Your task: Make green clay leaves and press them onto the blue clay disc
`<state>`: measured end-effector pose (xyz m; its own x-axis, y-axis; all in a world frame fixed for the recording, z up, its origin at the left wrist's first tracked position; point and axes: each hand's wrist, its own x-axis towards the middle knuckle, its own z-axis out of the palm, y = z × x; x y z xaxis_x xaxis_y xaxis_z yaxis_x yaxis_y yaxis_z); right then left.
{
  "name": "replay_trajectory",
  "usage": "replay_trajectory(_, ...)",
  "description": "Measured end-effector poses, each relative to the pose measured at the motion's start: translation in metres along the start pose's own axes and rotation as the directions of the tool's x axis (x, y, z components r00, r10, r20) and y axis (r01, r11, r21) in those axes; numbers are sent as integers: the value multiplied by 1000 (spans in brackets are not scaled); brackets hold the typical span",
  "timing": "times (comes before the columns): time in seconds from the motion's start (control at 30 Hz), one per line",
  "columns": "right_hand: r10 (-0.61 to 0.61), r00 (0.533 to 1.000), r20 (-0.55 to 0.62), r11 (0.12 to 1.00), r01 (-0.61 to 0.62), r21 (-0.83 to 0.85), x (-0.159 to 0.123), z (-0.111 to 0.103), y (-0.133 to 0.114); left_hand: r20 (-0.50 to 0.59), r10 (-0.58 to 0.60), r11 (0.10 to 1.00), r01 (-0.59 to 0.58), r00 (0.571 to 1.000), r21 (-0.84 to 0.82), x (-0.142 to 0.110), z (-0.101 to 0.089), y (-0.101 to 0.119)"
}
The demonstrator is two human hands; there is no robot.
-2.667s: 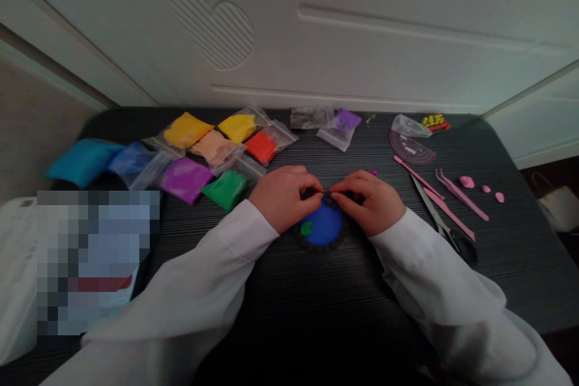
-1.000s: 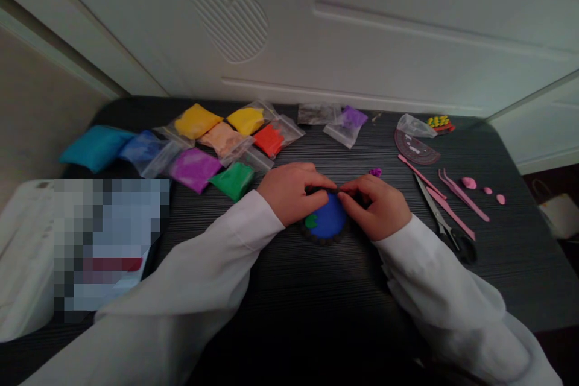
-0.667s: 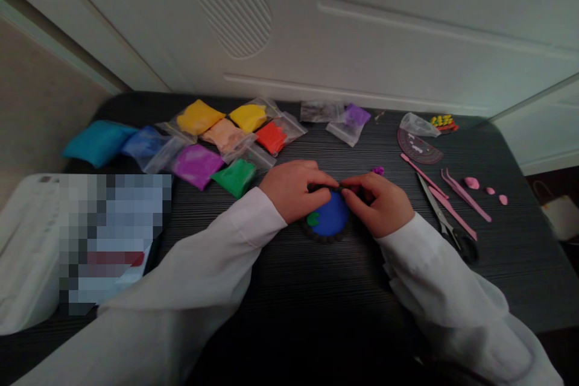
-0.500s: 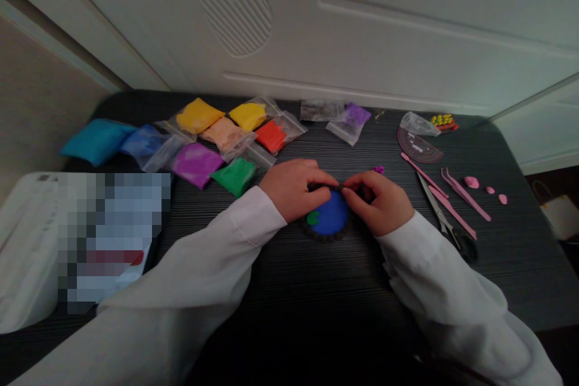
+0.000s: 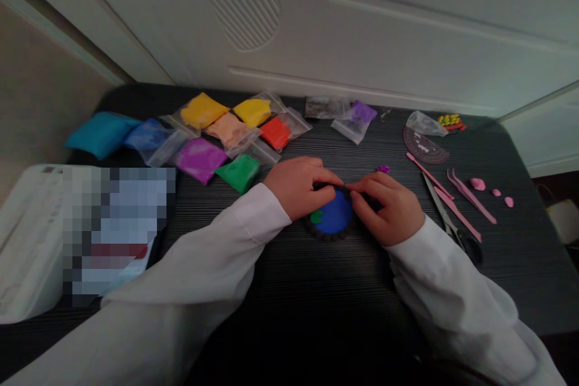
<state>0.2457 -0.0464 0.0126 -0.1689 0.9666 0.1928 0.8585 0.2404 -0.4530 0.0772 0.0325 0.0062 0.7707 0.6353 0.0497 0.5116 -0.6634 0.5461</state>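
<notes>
A round blue clay disc [image 5: 337, 212] with a dark, bumpy clay rim [image 5: 329, 236] lies on the black table in front of me. A small green clay piece [image 5: 316, 216] sits on its left part. My left hand [image 5: 301, 188] curls over the upper left of the disc, gripping the rim between thumb and fingers. At the upper right, my right hand [image 5: 389, 206] has its index fingertip on the rim near the left fingertip, with the thumb bent just below. Whether a small bit of clay is between the right fingers is hidden. A crumpled purple clay bit [image 5: 383, 169] lies behind my right hand.
Bags of coloured clay, among them a green one [image 5: 238, 173] and a magenta one [image 5: 200, 160], spread along the back left. Scissors [image 5: 446, 212], pink tweezers [image 5: 471, 196], pink tools, a protractor [image 5: 425, 146] and pink clay lumps [image 5: 477, 184] lie right. A phone [image 5: 122, 229] leans on a white object [image 5: 31, 241].
The view has shifted slightly, so things sit a little further right. My right index finger has straightened along the rim, and the thumb has moved down from it. The left hand keeps its grip.
</notes>
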Motion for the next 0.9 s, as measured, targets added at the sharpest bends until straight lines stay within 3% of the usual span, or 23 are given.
replay_trajectory(0.33, 6, 998, 68, 997, -1, -74, 0, 2, -2, -6, 13, 1000, -13, 1000, 14, 0, 1, -1)
replay_trajectory(0.47, 13, 998, 61, 1000, -13, -6, 0, -2, 0, -5, 8, 1000, -8, 1000, 14, 0, 1, -1)
replay_trajectory(0.6, 93, 996, 8, 993, -94, 75, -1, -8, 3, 5, 8, 1000, -8, 1000, 12, 0, 1, -1)
replay_trajectory(0.9, 107, 992, 67, 994, -107, 10, 1, -2, 3, -10, 2, 1000, -2, 1000, 9, 0, 1, 0)
